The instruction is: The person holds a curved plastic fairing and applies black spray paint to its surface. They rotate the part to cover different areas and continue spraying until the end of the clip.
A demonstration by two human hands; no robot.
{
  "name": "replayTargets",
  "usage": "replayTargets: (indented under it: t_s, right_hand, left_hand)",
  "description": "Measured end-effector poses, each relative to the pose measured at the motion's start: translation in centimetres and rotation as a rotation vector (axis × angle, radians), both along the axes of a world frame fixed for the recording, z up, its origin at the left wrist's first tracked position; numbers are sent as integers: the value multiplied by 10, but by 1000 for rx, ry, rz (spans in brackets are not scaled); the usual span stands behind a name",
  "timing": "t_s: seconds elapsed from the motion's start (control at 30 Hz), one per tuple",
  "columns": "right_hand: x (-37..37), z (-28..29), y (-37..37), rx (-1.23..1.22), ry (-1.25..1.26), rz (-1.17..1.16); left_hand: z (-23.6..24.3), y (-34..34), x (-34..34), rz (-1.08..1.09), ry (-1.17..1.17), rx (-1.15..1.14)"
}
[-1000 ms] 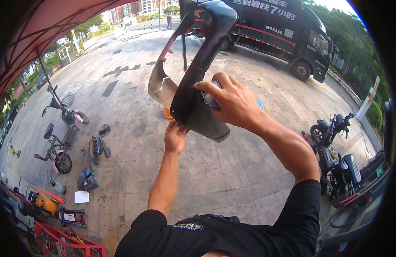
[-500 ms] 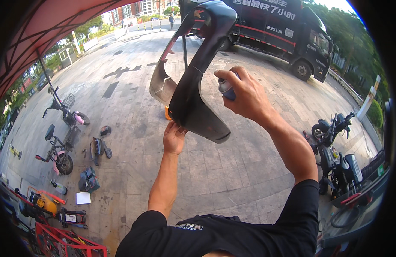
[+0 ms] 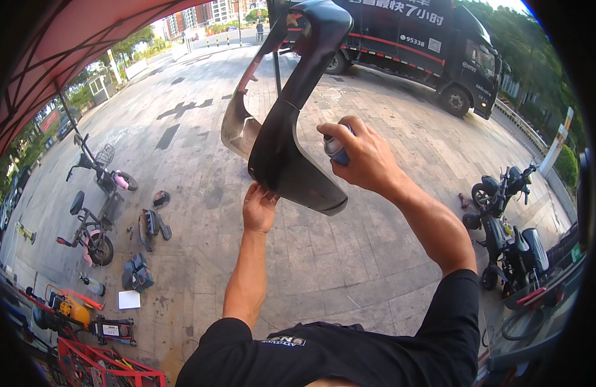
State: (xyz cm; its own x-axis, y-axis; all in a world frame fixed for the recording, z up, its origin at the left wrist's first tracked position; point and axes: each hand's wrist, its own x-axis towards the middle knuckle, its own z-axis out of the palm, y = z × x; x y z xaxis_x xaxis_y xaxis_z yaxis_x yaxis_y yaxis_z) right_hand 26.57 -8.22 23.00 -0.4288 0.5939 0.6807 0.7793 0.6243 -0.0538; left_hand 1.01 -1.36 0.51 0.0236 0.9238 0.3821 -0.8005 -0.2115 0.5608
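A large curved scooter body panel point(image 3: 282, 145), glossy black on its upper part and duller grey toward its lower edge, is held up in front of me. My left hand point(image 3: 260, 208) grips its underside from below, the fingertips partly hidden behind the panel. To the right of it, my right hand point(image 3: 369, 153) is wrapped around a spray can point(image 3: 337, 149) with a blue and silver body. The index finger lies over the can's top, which points left toward the panel. A gap separates can and panel; no spray can be made out.
A pink-wheeled electric bike point(image 3: 98, 200) stands on the left, near loose dark parts point(image 3: 152, 227) and a bag point(image 3: 136, 273). Tools and a red metal frame point(image 3: 104, 361) lie lower left. Black scooters point(image 3: 507, 232) stand right. A dark truck point(image 3: 401, 51) is behind; a red canopy point(image 3: 65, 45) hangs upper left.
My right hand and the spray can have dropped slightly and shifted a little left. The panel has moved slightly left, and an orange thing behind its lower part is now out of sight.
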Motion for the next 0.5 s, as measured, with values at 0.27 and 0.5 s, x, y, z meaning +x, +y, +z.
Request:
replayTargets:
  t_s: [0.27,0.5]
  right_hand:
    - [-5,1,10,57,67,36]
    - [-6,0,13,90,116,37]
  left_hand:
    - [-3,2,-3,-6,-8,7]
    - [-3,3,-5,-7,10,-2]
